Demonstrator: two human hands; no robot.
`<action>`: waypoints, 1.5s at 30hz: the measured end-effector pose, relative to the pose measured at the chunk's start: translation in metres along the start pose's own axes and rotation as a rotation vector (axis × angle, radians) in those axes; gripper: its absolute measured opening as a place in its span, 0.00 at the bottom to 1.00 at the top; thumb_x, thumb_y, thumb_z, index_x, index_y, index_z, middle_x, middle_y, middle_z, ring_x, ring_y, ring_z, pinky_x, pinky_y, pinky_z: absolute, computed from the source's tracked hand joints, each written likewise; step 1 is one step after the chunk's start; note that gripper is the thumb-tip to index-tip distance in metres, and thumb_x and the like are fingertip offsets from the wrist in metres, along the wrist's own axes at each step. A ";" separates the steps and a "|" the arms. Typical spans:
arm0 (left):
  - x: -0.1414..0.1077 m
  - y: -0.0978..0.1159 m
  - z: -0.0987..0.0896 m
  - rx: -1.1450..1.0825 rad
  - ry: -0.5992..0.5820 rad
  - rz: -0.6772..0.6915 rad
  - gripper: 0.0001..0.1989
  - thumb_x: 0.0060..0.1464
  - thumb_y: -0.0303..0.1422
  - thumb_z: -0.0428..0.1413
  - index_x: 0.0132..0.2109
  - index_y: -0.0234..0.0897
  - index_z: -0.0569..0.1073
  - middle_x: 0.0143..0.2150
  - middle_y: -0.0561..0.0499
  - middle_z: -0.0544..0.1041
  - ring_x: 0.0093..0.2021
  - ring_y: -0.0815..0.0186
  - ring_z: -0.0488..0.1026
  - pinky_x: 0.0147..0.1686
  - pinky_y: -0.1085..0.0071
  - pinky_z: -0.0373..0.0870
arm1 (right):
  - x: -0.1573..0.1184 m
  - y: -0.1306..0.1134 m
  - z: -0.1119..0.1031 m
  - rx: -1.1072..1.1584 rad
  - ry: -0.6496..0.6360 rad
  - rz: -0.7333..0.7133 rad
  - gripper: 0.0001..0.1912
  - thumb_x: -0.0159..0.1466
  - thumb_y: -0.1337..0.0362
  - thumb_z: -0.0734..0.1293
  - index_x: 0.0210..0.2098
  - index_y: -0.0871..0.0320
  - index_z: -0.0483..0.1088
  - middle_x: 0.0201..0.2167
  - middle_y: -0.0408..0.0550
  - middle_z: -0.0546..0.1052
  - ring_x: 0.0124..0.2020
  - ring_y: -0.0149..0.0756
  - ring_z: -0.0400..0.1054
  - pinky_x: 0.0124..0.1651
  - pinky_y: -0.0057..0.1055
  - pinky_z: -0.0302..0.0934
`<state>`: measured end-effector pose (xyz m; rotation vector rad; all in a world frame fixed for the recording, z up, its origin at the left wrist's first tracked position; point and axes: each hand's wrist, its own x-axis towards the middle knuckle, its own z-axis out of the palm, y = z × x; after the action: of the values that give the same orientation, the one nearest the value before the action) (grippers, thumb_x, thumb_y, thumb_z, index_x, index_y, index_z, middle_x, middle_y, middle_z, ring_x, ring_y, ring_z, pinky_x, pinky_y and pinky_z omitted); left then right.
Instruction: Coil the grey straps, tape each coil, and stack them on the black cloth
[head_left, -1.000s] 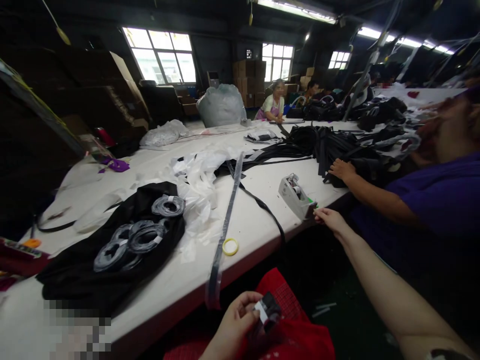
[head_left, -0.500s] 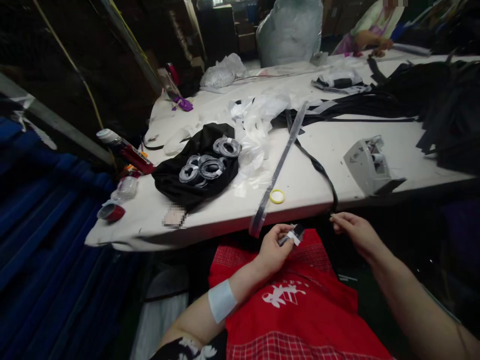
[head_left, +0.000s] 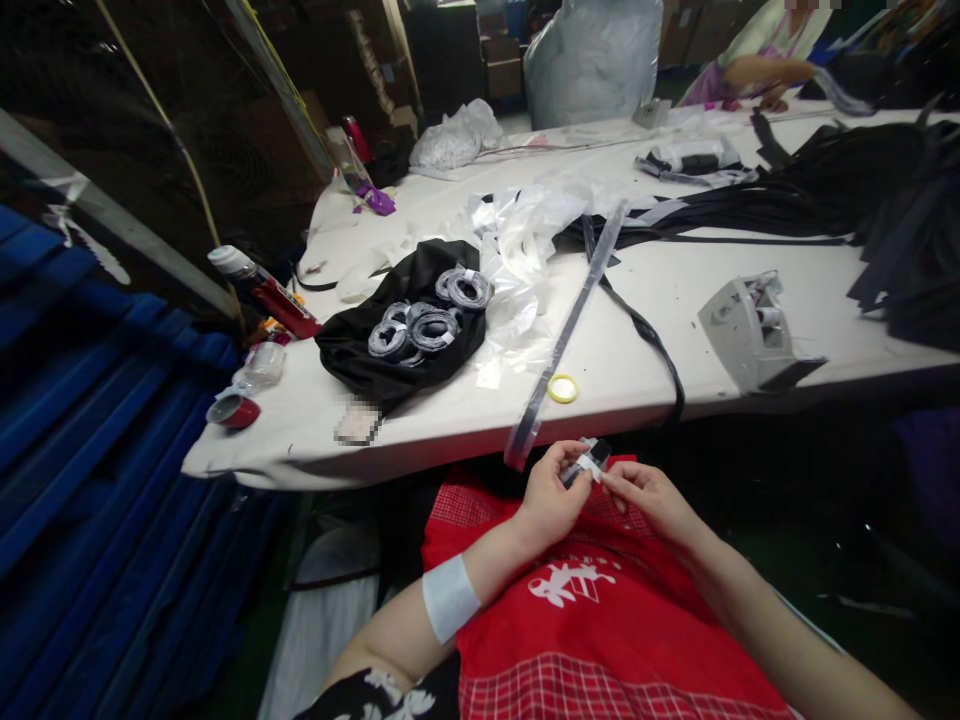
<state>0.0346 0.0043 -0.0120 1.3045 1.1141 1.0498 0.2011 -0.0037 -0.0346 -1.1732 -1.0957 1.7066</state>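
My left hand (head_left: 553,492) is closed around a small black roll (head_left: 598,455) in clear wrap with a white band, held over the red apron. Against the band's right end, the fingertips of my right hand (head_left: 643,492) are pinched; what lies between them is too small to name. Beyond the hands, a long plastic-wrapped black strip (head_left: 562,345) slants over the table's front edge beside a yellow ring (head_left: 562,388). A dark strap (head_left: 651,335) hangs over the edge farther right. Several wrapped coils (head_left: 433,328) rest on black cloth (head_left: 346,352) at the left.
On the white table (head_left: 480,430) stand a grey dispenser (head_left: 742,330), crumpled clear plastic (head_left: 517,270) and a heap of black strips (head_left: 892,220). A bottle (head_left: 262,290) and a red cup (head_left: 233,411) are at the left. A person (head_left: 765,60) works across the table.
My right hand has moved left from the dark strap's end at the table edge to the roll in my left hand. The view has shifted slightly.
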 end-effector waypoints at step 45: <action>-0.001 0.008 -0.009 -0.300 0.140 -0.178 0.23 0.49 0.47 0.65 0.44 0.35 0.70 0.32 0.52 0.75 0.27 0.72 0.70 0.29 0.76 0.67 | -0.001 -0.002 0.020 0.137 -0.044 -0.069 0.25 0.56 0.44 0.72 0.32 0.63 0.75 0.27 0.49 0.77 0.26 0.29 0.67 0.32 0.27 0.60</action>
<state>0.0256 0.0047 -0.0037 0.8902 1.1053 1.1377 0.1827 -0.0081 -0.0287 -1.0054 -1.0168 1.7326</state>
